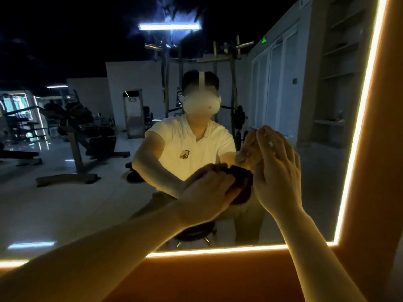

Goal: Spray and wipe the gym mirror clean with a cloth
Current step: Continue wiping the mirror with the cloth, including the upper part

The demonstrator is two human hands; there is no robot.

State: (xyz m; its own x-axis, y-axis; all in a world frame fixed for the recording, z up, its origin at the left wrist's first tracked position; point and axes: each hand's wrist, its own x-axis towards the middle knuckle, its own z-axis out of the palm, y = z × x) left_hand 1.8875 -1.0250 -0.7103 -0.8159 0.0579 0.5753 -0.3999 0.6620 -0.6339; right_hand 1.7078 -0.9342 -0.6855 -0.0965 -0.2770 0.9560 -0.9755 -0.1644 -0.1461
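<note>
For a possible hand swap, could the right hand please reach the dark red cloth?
Probably yes: the right hand rests open on the light-framed mirror beside the dark red cloth gripped by the left hand, nothing between them.

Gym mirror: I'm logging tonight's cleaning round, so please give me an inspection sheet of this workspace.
Surface: large wall mirror with a glowing LED strip edge; streaks cannot be judged in the dim light.
Job's things: dark red cloth held at the glass; no spray bottle seen.
Clutter: nothing seen.
Grippers: left hand grips the cloth; right hand is open, fingertips on the glass.
Cables: nothing seen.
Surroundings: orange wall around the mirror; weight machines and a ceiling light show in reflection.
</note>
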